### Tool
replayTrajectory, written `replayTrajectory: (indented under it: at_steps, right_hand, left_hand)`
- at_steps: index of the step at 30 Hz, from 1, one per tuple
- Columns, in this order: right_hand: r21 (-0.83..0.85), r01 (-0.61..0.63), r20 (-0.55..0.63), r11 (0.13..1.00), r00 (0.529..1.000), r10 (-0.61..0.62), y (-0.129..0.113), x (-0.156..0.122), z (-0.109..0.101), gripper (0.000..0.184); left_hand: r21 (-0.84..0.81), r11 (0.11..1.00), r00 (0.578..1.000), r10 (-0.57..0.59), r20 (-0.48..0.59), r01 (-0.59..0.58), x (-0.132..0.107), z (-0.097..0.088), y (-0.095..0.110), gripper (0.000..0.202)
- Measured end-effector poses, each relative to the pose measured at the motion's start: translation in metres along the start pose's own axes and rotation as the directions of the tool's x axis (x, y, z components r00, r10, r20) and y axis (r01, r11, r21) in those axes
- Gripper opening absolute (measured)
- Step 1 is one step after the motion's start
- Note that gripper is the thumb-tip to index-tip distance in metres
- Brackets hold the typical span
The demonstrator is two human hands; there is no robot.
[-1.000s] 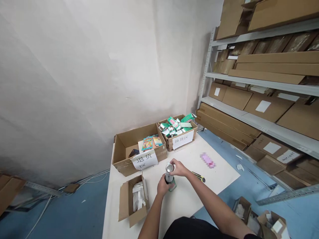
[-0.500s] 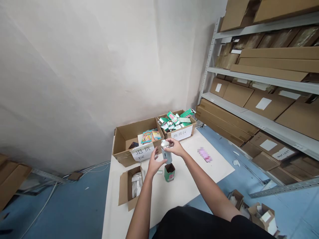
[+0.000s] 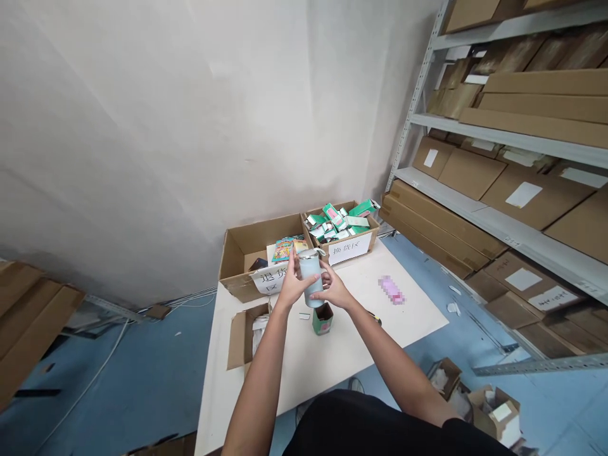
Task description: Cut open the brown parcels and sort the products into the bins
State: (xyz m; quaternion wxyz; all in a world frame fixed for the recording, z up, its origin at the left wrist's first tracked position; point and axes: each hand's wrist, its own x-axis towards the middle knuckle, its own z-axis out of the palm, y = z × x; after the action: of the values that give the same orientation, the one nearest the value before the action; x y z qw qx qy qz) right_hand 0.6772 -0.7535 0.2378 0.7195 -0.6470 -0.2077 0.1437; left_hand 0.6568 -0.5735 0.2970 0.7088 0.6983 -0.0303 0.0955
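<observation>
A pale blue bottle [image 3: 308, 273] with a silver lid and a carry loop is held upright above the table. My left hand [image 3: 295, 282] is closed around its left side. From the right, my right hand [image 3: 334, 288] grips the same bottle, with its fingers partly hidden behind it. Just below the bottle, a small green box [image 3: 323, 322] stands with its top open. Beside that box lies a small flat card [image 3: 304, 316]. An open carton [image 3: 241, 339] with white wrapping inside sits left of my left forearm.
Two labelled cartons stand at the table's back: a wide one [image 3: 232, 282] with colourful packets, and one [image 3: 373, 237] heaped with green boxes. A blurred pink item [image 3: 392, 290] and a partly hidden cutter [image 3: 375, 318] lie on the white table [image 3: 418, 326]. Shelving [image 3: 475, 206] with cartons rises at right.
The bottle has come up slightly and turned in my hands. My right hand has moved from its lid down to its side, and my left hand now wraps its other side.
</observation>
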Motion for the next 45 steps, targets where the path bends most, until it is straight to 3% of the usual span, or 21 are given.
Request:
replayTrajectory:
  at_steps: [2,7,12,17,22,26,28,30,33,35,38,42,45]
  right_hand:
    - [-0.027,0.037,-0.079,0.999,0.996,-0.039,-0.004,-0.002,0.004,0.139]
    - [0.133,0.023,0.09,0.991,0.995,-0.035,-0.017,-0.006,0.006,0.133]
    - [-0.094,0.052,-0.211,0.994,0.975,-0.071,-0.021,-0.005,0.011,0.139]
    - [0.04,0.063,-0.089,0.997,0.994,-0.06,-0.02,0.0,0.011,0.131]
    - [0.041,0.03,-0.254,0.999,0.967,-0.019,-0.018,0.006,0.012,0.148]
    - [0.243,0.021,-0.081,0.97,0.997,-0.001,-0.02,0.006,0.01,0.141]
    - [0.266,0.007,-0.038,0.964,0.999,0.004,-0.021,0.007,0.008,0.136]
    - [0.217,0.016,-0.1,0.976,0.995,0.006,-0.022,0.007,0.008,0.139]
    - [0.14,0.039,-0.202,0.989,0.979,-0.01,-0.021,0.006,0.008,0.149]
    - [0.172,0.033,-0.12,0.984,0.993,-0.012,-0.021,0.004,0.005,0.146]
    - [0.218,0.001,0.003,0.976,1.0,-0.002,-0.019,0.002,0.0,0.138]
    - [0.037,0.035,-0.17,0.999,0.985,-0.028,-0.013,0.003,-0.002,0.144]
    - [0.028,0.043,-0.134,0.999,0.99,-0.039,-0.009,0.003,-0.003,0.141]
  left_hand:
    - [0.01,0.999,0.999,-0.032,-0.015,0.032,0.004,0.005,0.003,0.132]
    - [-0.115,0.985,0.991,-0.121,0.056,0.127,0.01,0.009,0.003,0.129]
    - [-0.035,0.995,0.994,-0.086,0.071,0.089,0.018,0.01,0.007,0.139]
    - [-0.12,0.982,0.986,-0.137,0.092,0.147,0.022,0.009,0.013,0.139]
    - [-0.109,0.986,0.992,-0.123,0.008,0.124,0.025,0.008,0.01,0.144]
    - [-0.152,0.979,0.99,-0.14,-0.007,0.137,0.028,0.01,0.008,0.138]
    - [-0.18,0.974,0.99,-0.141,0.001,0.139,0.028,0.011,0.006,0.129]
    - [-0.182,0.974,0.991,-0.133,0.001,0.131,0.028,0.011,0.004,0.127]
    - [-0.149,0.981,0.992,-0.123,0.006,0.123,0.027,0.011,0.003,0.142]
    - [-0.153,0.98,0.991,-0.13,0.015,0.131,0.026,0.009,0.003,0.146]
    - [-0.187,0.974,0.991,-0.12,0.061,0.129,0.025,0.005,0.005,0.136]
    - [-0.117,0.984,0.987,-0.122,0.102,0.133,0.026,0.005,0.005,0.134]
    - [-0.095,0.981,0.982,-0.156,0.11,0.167,0.028,0.006,0.003,0.137]
